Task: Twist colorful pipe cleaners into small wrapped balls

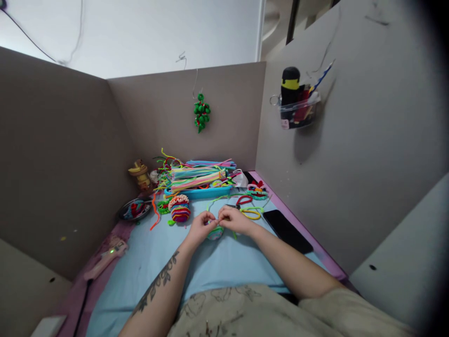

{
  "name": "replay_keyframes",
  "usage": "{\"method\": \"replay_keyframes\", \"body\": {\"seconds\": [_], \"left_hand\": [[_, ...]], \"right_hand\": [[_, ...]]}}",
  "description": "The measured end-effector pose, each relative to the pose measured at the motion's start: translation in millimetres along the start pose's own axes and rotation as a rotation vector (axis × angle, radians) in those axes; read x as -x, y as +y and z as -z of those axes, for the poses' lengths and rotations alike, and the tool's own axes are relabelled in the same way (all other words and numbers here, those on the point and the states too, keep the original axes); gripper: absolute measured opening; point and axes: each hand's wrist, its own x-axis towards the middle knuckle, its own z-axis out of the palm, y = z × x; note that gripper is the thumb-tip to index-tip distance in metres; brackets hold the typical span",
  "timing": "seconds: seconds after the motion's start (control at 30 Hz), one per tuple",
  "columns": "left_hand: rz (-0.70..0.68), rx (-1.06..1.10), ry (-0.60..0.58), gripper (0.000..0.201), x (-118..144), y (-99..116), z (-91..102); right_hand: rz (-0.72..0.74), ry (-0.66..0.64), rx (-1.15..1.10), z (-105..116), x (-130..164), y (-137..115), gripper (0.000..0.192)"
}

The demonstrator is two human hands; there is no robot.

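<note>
Where the two hands meet over the blue mat (147, 262), a small coiled piece (214, 232) of green and pink pipe cleaner lies on the cloth, partly hidden beneath the fingers. It looks roundish and flat, so no long axis can be made out; thin green ends stick out toward the right and downward. The left hand (200, 226) pinches the coil's upper edge with thumb and forefinger, and the right hand (234, 220) pinches the same spot from the other side, fingertips nearly touching. Both forearms run from the near edge up to the middle of the mat.

Just left of the hands stands a striped ball (180, 208) of wound cleaners. Just right lie a yellow loop (251, 213) and a red loop (244, 200), and beyond those a dark phone (287, 230) sits along the mat's right edge, its long side angled toward the near right corner. Behind, a teal tray (199, 192) heaped with straight cleaners runs left to right and fills the far end. A metal dish (135, 209) sits at the far left, and a pink glue gun (105, 256) lies on the left border, pointing toward the far right.

Grey partition walls (63, 164) close in left, back and right. Open cloth shows between the arms and on the near left of the mat.
</note>
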Motion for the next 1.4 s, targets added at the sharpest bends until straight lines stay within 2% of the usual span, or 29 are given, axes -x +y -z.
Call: {"method": "replay_keyframes", "body": {"seconds": [0.23, 0.63, 0.93, 1.07, 1.23, 1.4], "left_hand": [[0.017, 0.035, 0.011, 0.028, 2, 2, -1.5], [0.001, -0.045, -0.031, 0.021, 8, 16, -4.5], [-0.007, -0.015, 0.002, 0.024, 5, 12, -5.2], [0.066, 0.133, 0.012, 0.029, 5, 8, -3.9], [0.198, 0.383, -0.043, 0.041, 5, 6, -0.6], [0.214, 0.441, -0.044, 0.045, 5, 4, -0.4]], "right_hand": [[-0.066, 0.018, 0.060, 0, 0, -1, 0.007], [-0.241, -0.071, 0.158, 8, 3, -10, 0.005], [-0.018, 0.009, 0.136, 1, 5, -11, 0.012], [-0.004, 0.057, 0.071, 1, 5, -13, 0.013], [-0.017, 0.074, -0.011, 1, 4, -20, 0.012], [-0.055, 0.040, -0.091, 0, 5, -27, 0.011]]}}
